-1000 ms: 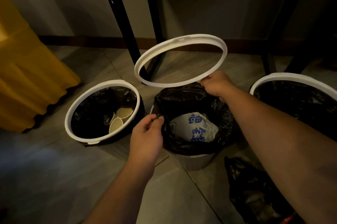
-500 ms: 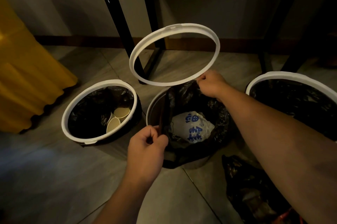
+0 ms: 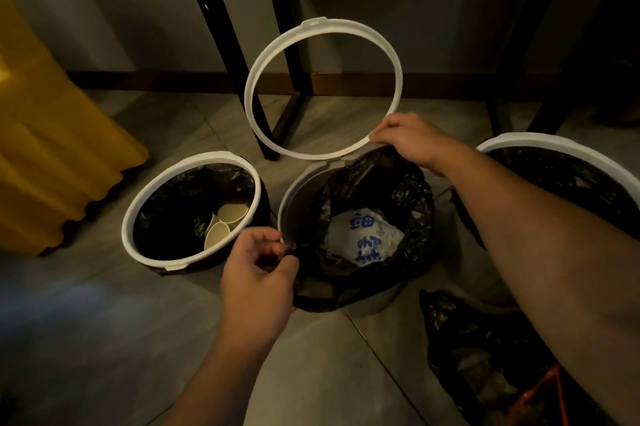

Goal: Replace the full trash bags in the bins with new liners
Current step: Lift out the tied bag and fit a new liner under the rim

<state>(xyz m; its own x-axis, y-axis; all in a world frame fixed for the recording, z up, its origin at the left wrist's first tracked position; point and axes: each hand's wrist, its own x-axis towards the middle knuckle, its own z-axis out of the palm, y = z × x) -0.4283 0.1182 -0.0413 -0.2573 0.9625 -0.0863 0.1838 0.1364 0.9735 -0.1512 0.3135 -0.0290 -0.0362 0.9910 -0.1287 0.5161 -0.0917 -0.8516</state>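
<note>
Your left hand [image 3: 256, 273], its grip narrow, pinches the black bag [image 3: 412, 204] at 8 o'clock of the middle bin [image 3: 298, 197]; your right hand [image 3: 408, 138] at 1 o'clock grips the white ring [image 3: 322, 26]. An uneven pull can tear the bag or let the ring slip.

left hand [image 3: 256, 273] and right hand [image 3: 412, 140] bare, forearms [image 3: 519, 235] bare too.

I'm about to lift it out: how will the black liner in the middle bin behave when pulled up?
Probably floppy: the black liner sags and crumples where the left hand pinches its edge. Likely light: only a white printed bag shows inside.
</note>
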